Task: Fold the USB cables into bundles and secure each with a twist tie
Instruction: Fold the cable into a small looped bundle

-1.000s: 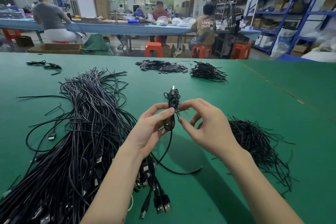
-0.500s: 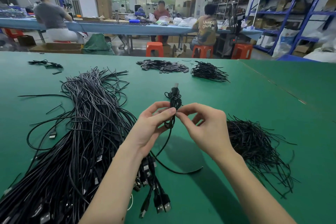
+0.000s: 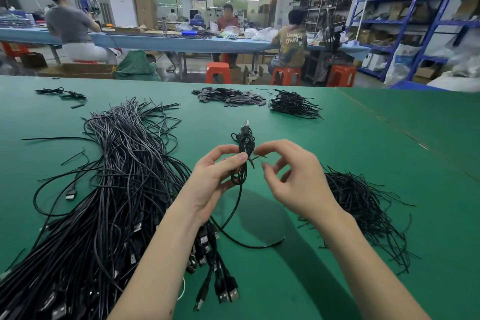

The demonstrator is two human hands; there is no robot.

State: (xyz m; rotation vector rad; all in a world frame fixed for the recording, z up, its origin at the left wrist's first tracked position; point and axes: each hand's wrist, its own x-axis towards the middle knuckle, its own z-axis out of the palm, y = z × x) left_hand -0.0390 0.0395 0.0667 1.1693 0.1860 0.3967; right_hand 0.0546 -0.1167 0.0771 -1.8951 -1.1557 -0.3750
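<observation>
Pinching folded cable bundle [image 3: 242, 153], left hand [image 3: 211, 182].

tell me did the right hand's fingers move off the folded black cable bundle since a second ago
Yes. The right hand has drawn rightward, toward the loose black twist tie pile; its fingers now sit apart from the folded black cable bundle.

Hands: two, left hand [image 3: 207, 184], right hand [image 3: 298, 179] | folded cable bundle [image 3: 242, 153]: one, pinched in left fingers [image 3: 233, 160] | loose cable heap [image 3: 104, 202]: one, left of fingers, strands too many to be counted | twist tie piles: two, one [image 3: 363, 205] right of fingers, one [image 3: 294, 105] beyond | tag pile [image 3: 230, 97]: one beyond | orange stools: three seen fully [image 3: 218, 73]
</observation>
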